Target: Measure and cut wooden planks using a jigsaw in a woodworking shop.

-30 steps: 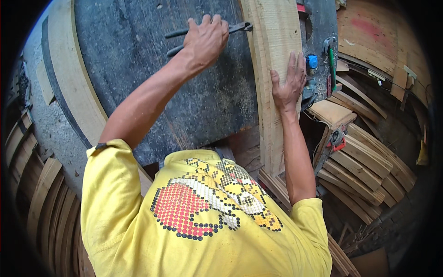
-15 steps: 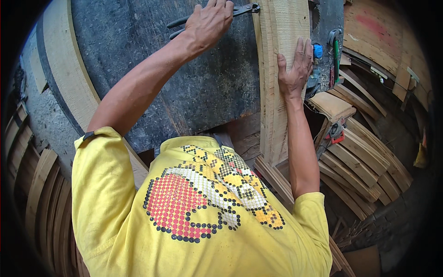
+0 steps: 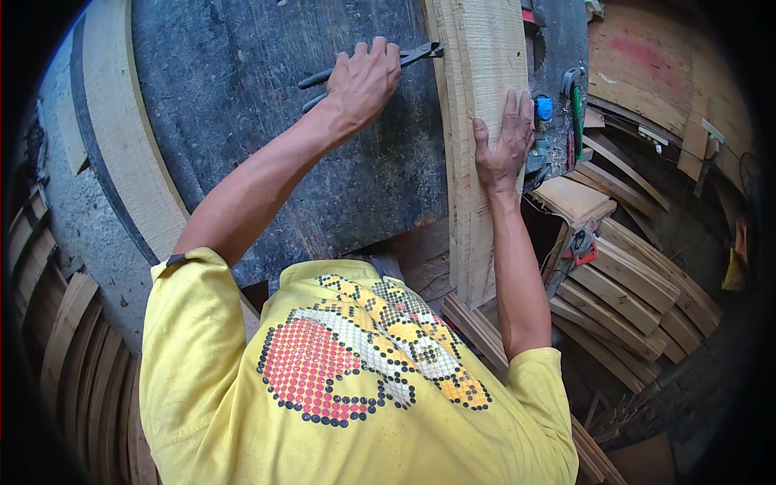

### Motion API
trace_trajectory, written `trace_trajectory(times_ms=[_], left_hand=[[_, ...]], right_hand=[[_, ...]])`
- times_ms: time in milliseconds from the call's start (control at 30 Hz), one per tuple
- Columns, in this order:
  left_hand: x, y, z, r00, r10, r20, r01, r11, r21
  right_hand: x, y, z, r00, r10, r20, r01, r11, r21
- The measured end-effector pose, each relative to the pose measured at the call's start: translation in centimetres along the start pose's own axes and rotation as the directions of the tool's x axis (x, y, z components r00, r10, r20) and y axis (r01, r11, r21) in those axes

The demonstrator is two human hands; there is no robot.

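Note:
My left hand (image 3: 364,81) is closed around the handles of dark metal pincers (image 3: 404,58). Their jaws meet the left edge of a long pale wooden plank (image 3: 477,234). This plank lies lengthwise on a dark, worn worktable (image 3: 267,137). On the plank's right side my right hand (image 3: 505,145) presses down flat, fingers spread. What the jaws grip is too small to see. My yellow patterned shirt fills the lower part of the view.
A curved pale wooden band (image 3: 121,170) rests along the table's left rim. Stacks of curved wooden slats lie at the right (image 3: 630,299) and lower left (image 3: 65,347). A blue-capped item (image 3: 543,107), a green-handled tool (image 3: 575,105) and a red-handled tool (image 3: 584,250) sit beside the plank.
My left hand with the pincers rose along the plank's left edge, then dropped back slightly. My right hand stays flat on the plank.

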State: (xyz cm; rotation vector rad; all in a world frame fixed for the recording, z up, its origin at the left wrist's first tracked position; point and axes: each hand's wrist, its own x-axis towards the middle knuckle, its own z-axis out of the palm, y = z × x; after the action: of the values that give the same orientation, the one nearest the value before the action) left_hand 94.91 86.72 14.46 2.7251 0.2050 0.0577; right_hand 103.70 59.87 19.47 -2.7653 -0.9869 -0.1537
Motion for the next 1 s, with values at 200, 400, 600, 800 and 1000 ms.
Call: trace_trajectory(times_ms=[200,400,600,800,1000], left_hand=[[0.4,0.0,-0.3,0.999,-0.041,0.012,0.041,0.999,0.001],[0.5,-0.1,-0.5,1.000,-0.030,0.007,0.030,0.999,0.037],[0.8,-0.3,-0.7,1.000,-0.020,-0.023,0.022,0.996,0.083],[1.4,-0.8,-1.4,1.000,0.013,0.008,-0.014,0.990,0.139],[2.3,-1.5,-1.6,0.998,0.063,-0.014,-0.058,0.974,0.221]], right_hand=[[-0.1,0.0,0.0,1.000,0.005,0.003,-0.005,1.000,-0.009],[0.0,0.0,-0.1,1.000,0.007,0.010,-0.007,1.000,-0.003],[0.0,-0.1,-0.1,1.000,0.014,0.009,-0.014,1.000,-0.002],[0.0,-0.2,-0.2,1.000,0.016,0.016,-0.016,1.000,0.000],[-0.1,-0.1,-0.1,1.000,0.016,0.019,-0.015,1.000,-0.015]])
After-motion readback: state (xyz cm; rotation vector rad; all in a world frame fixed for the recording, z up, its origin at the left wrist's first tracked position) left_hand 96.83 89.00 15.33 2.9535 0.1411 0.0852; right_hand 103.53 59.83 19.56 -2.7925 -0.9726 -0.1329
